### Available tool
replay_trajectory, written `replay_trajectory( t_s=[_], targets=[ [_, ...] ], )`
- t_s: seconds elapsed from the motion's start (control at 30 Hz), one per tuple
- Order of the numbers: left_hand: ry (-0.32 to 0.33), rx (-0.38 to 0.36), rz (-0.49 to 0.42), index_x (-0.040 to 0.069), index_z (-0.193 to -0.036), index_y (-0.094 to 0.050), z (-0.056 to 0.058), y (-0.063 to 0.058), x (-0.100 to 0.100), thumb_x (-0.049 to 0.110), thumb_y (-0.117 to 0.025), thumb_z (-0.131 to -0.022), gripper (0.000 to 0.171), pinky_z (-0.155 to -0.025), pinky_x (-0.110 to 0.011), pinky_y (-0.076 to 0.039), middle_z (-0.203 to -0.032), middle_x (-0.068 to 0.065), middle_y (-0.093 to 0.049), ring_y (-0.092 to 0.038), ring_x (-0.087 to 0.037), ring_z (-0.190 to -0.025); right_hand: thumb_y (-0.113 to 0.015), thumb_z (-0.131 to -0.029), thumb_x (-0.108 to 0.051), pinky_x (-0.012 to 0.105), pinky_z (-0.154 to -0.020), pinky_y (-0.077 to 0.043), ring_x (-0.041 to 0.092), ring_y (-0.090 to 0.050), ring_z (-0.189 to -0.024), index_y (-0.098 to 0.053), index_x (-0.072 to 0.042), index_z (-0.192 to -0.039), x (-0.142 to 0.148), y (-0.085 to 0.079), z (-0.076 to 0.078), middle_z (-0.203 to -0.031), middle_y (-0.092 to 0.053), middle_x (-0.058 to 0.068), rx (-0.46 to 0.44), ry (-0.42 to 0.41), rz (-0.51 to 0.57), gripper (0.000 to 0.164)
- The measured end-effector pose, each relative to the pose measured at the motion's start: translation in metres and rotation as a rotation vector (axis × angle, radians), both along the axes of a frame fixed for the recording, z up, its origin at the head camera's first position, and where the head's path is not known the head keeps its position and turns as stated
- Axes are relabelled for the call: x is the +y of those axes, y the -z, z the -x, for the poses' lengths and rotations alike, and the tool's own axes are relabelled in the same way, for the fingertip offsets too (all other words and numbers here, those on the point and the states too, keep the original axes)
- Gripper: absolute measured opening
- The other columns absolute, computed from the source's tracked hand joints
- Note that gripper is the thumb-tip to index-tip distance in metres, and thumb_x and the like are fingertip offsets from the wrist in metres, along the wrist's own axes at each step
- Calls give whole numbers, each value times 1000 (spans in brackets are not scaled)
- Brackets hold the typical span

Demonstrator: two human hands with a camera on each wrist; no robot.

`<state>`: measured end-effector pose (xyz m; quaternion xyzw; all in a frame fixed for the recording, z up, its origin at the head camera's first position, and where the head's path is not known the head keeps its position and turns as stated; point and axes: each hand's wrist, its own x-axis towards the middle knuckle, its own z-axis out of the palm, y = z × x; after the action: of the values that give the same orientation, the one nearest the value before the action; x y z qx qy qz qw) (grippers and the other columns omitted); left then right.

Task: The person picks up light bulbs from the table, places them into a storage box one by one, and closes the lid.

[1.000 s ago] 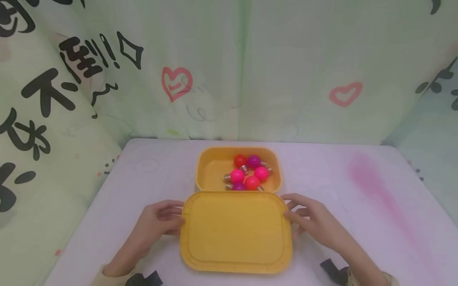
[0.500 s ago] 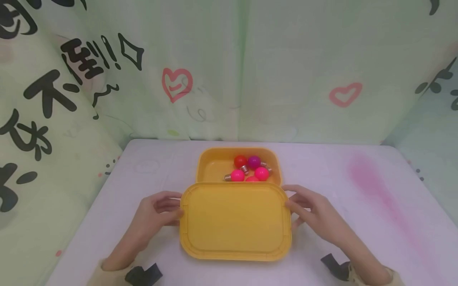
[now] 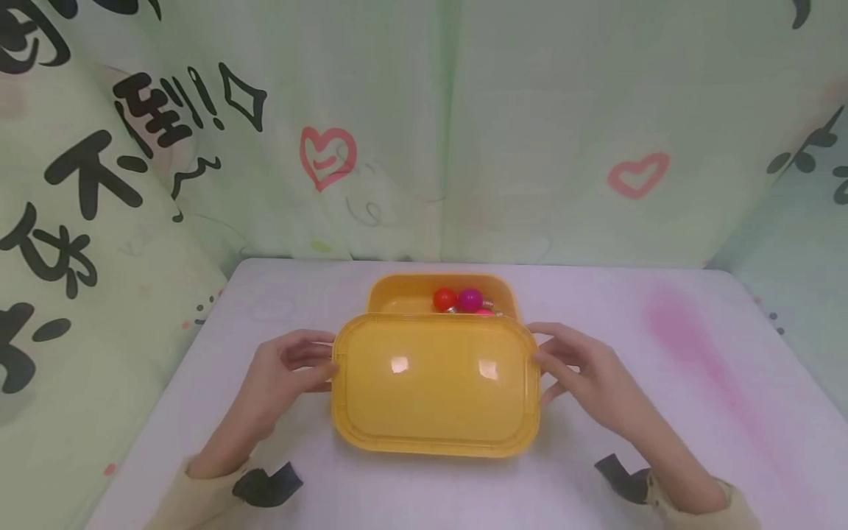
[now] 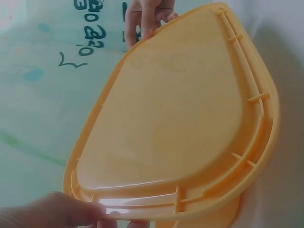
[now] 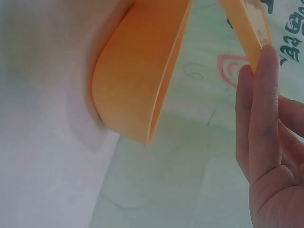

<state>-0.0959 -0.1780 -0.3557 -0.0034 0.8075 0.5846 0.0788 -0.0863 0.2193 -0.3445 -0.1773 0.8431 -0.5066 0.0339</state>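
I hold a yellow rectangular lid [image 3: 433, 383] level by its two short edges. My left hand [image 3: 311, 369] pinches the left edge and my right hand [image 3: 555, 368] pinches the right edge. The lid hangs over the front of an open yellow box [image 3: 397, 293] and hides most of it. At the back of the box a red bulb [image 3: 444, 299] and a purple bulb [image 3: 470, 299] show, with the top of a pink bulb [image 3: 486, 312]. The left wrist view shows the lid's ribbed side [image 4: 180, 118] with my left fingers [image 4: 61, 211] at its rim. In the right wrist view my right fingers [image 5: 266, 118] lie against the lid's edge [image 5: 247, 28], above the box's wall [image 5: 137, 76].
The box stands on a pale lilac table [image 3: 662, 412] with a pink smear [image 3: 702, 361] on its right side. A light green cloth backdrop [image 3: 530, 132] with hearts and black lettering closes in the back and both sides.
Both hands have carried the lid away from me and up over the box. Several bulbs that showed before are now hidden under it.
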Motion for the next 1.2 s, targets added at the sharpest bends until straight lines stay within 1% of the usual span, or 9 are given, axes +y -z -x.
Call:
replay_trajectory(
  t_s=[0.13, 0.3, 0.47, 0.57, 0.7, 0.93, 1.1, 1.2],
  targets=[
    [0, 38, -2, 5, -123, -63, 6, -6, 3, 11, -76, -88, 38, -76, -35, -63, -114, -16, -70, -70, -25, -102, -63, -97, -9, 30, -60, -62, 10, -70, -82, -59, -5, -129, 1, -5, 5, -97, -71, 13, 29, 21, -14, 32],
    [-5, 69, -25, 6, -123, -63, 15, -11, 6, 14, -76, -88, 38, -76, -36, -63, -115, -16, -69, -70, -22, -101, -64, -96, -8, 30, -61, -62, 10, -71, -78, -62, -3, -126, 3, -10, 12, -100, -72, 16, 61, 51, -18, 30],
    [-16, 79, -56, 5, -124, -63, 24, -13, 6, 12, -75, -89, 38, -76, -37, -63, -117, -17, -68, -70, -19, -100, -64, -96, -9, 31, -62, -62, 12, -72, -76, -63, -4, -126, 3, -16, 19, -100, -72, 17, 84, 70, 2, 30],
    [-16, 77, -56, 5, -125, -62, 29, -15, 5, 13, -75, -90, 38, -77, -37, -63, -118, -17, -68, -70, -18, -100, -64, -97, -11, 31, -62, -62, 11, -71, -78, -63, -4, -126, 2, -19, 23, -101, -72, 17, 88, 81, 2, 30],
    [-10, 94, -42, 5, -125, -62, 33, -18, 4, 16, -74, -90, 38, -78, -35, -62, -118, -17, -68, -70, -16, -98, -65, -96, -12, 32, -62, -62, 9, -71, -82, -64, -4, -125, 0, -20, 27, -102, -72, 17, 95, 89, 8, 30],
    [-11, 127, -51, 4, -121, -64, 40, -24, 1, 18, -75, -90, 36, -77, -35, -63, -115, -16, -69, -71, -16, -95, -64, -97, -11, 33, -61, -62, 6, -69, -86, -64, -5, -125, 0, -23, 34, -102, -71, 17, 118, 94, 26, 29],
    [-20, 137, -31, 5, -120, -65, 44, -29, 2, 20, -76, -89, 36, -76, -34, -63, -115, -15, -69, -71, -15, -94, -64, -97, -12, 34, -62, -63, 7, -70, -88, -65, -7, -125, 0, -28, 36, -102, -72, 15, 127, 105, 48, 28],
    [-23, 146, -25, 6, -120, -65, 46, -31, 3, 22, -76, -89, 36, -76, -34, -63, -115, -14, -69, -71, -15, -94, -63, -98, -13, 33, -63, -63, 6, -69, -89, -65, -8, -126, -1, -31, 37, -103, -72, 15, 134, 110, 42, 29]
  ],
)
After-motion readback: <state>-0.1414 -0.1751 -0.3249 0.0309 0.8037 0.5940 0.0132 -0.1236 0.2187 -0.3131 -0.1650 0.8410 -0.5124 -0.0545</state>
